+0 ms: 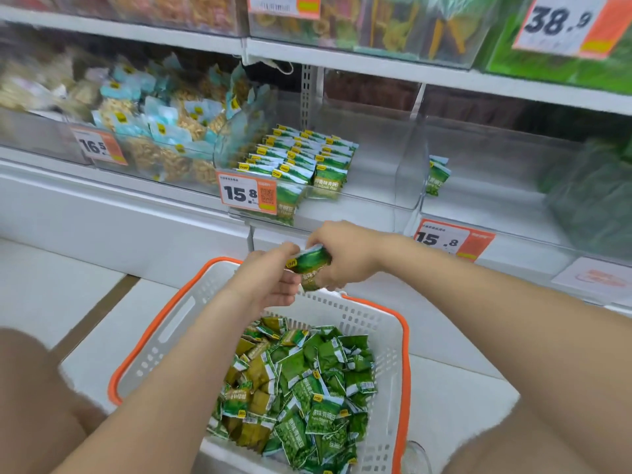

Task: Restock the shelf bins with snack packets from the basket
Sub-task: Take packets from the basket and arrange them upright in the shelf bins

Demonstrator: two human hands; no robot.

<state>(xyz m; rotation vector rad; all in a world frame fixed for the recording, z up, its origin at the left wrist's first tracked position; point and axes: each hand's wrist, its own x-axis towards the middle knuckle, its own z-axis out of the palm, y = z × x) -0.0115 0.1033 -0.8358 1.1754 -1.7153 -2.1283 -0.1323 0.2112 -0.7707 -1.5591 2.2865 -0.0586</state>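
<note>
White shop shelving rises ahead of you, lined with clear bins; the middle bin (376, 200) holds neat upright rows of green packets (301, 155) packed against its left side, behind a price tag (248, 193) reading 15.8; the left bin (143, 172) is heaped with pale blue packets (164, 131); the right bin (496, 200) shows a few green ones by its left wall. Below the shelf stands a white basket (191, 313) with an orange rim; loose snack packets (307, 381) lie piled in its right half. Above the basket's far rim your hands meet on a held packet (311, 265); your right grip (345, 256) is curled round its right end, fingers tucked beneath; your left grip (273, 278) pinches its left end, thumb on top; whether it is one packet or a small stack, you cannot tell from here.
</note>
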